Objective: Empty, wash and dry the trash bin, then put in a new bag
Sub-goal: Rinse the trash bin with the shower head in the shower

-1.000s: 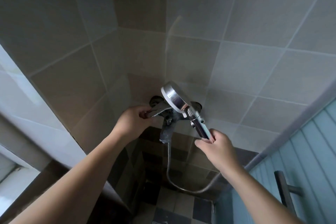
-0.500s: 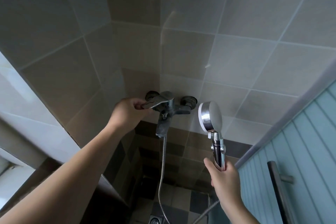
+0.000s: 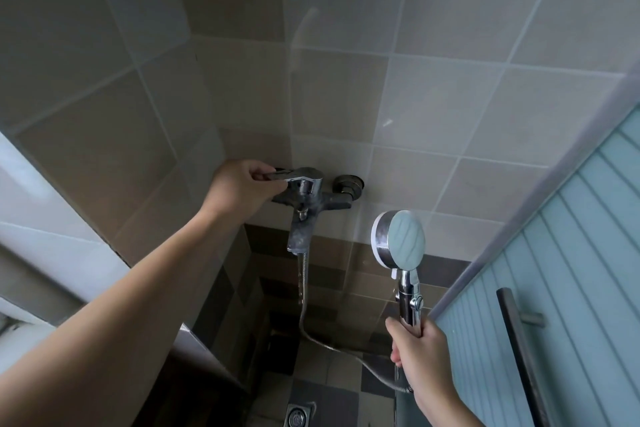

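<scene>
Here, left hand [image 3: 242,185] pinching chrome tap lever [image 3: 298,175]; right hand [image 3: 420,354] gripping round-faced, upright shower head [image 3: 401,246].

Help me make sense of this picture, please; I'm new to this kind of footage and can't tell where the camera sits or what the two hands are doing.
There is no machine here: a person wears one wide-angle camera on the head, looking forward and down, so both arms reach in from the bottom edge. The place is a tiled shower corner. The left hand grips the lever of the wall-mounted mixer tap. The right hand grips the handle of a chrome shower head, its face turned toward the camera. A metal hose runs from the tap down and across to that handle. Below is a floor drain; on the right is a pale blue door with a dark handle. No water is visible, and the trash bin is not in view.
</scene>
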